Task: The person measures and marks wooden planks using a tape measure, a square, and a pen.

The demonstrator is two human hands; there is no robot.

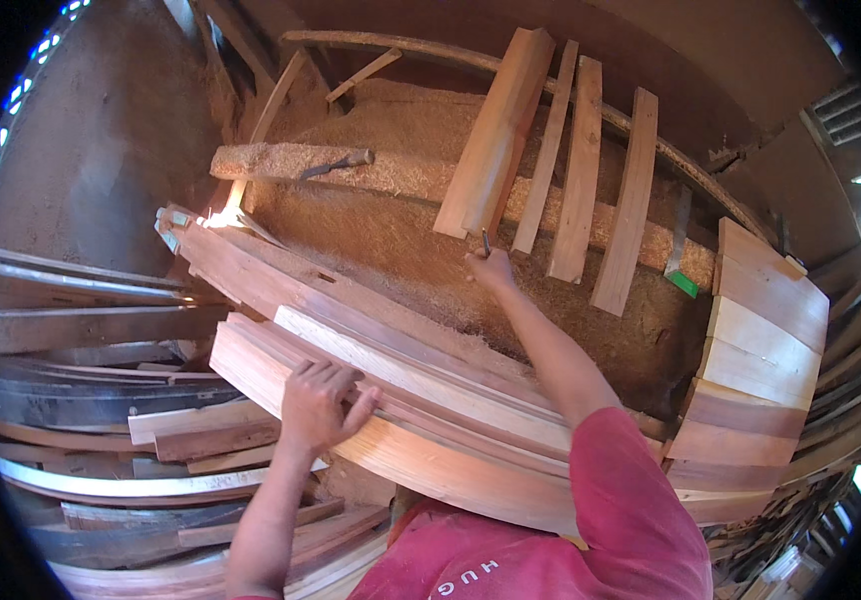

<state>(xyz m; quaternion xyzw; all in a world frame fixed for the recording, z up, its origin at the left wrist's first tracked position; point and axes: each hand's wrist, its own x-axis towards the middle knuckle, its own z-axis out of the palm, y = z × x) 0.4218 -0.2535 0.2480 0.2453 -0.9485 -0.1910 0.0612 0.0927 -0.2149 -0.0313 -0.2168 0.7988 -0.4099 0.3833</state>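
Note:
My left hand (pixel 321 402) curls over the upper edge of a long, light wooden plank (pixel 431 465) in front of my body, its thumb lying along the near face. Farther out, my right hand (pixel 492 270) is closed around a short, thin dark stick that looks like a pencil (pixel 486 241), pointing up and away. The pencil is close to the lower end of a wide reddish plank (pixel 501 130). More long boards lie side by side just beyond my left hand, among them a pale one (pixel 401 375).
Narrow wooden strips (pixel 576 170) lean across a rough beam (pixel 281 160), where a dark-bladed tool with a wooden handle (pixel 339 164) rests. At right are a green-handled metal tool (pixel 684 283) and a row of planks (pixel 751 350). Stacked timber (pixel 151 400) fills the left.

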